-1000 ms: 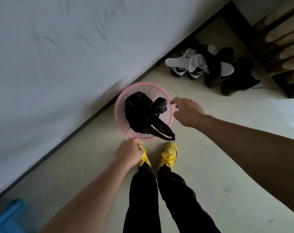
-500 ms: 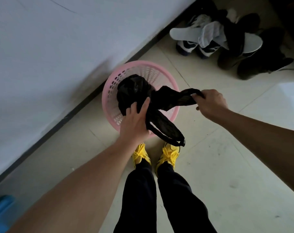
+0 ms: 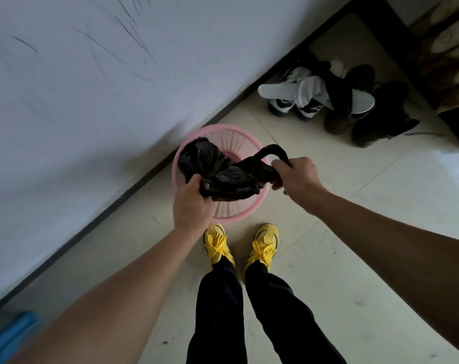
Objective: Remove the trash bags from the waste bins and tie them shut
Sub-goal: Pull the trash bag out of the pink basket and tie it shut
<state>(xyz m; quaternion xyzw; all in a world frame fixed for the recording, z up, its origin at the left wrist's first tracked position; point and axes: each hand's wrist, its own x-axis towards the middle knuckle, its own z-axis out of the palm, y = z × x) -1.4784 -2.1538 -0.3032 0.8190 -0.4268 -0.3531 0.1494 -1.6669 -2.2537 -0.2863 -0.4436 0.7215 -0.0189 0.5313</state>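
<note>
My left hand (image 3: 191,203) grips the trash bag (image 3: 228,177) at its near end; my right hand (image 3: 296,177) clutches its handle loop; it stretches crosswise between them (over the pink waste bin (image 3: 246,215)).

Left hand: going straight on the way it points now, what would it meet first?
The left hand grips the black trash bag, so that comes first; beyond it, likely the far rim of the pink bin, though depth is unclear.

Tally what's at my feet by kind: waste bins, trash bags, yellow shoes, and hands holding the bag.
Pink waste bin: 1
Black trash bag: 1
Yellow shoes: 2
Hands gripping the bag: 2 (left hand, right hand)
Total: 6
</note>
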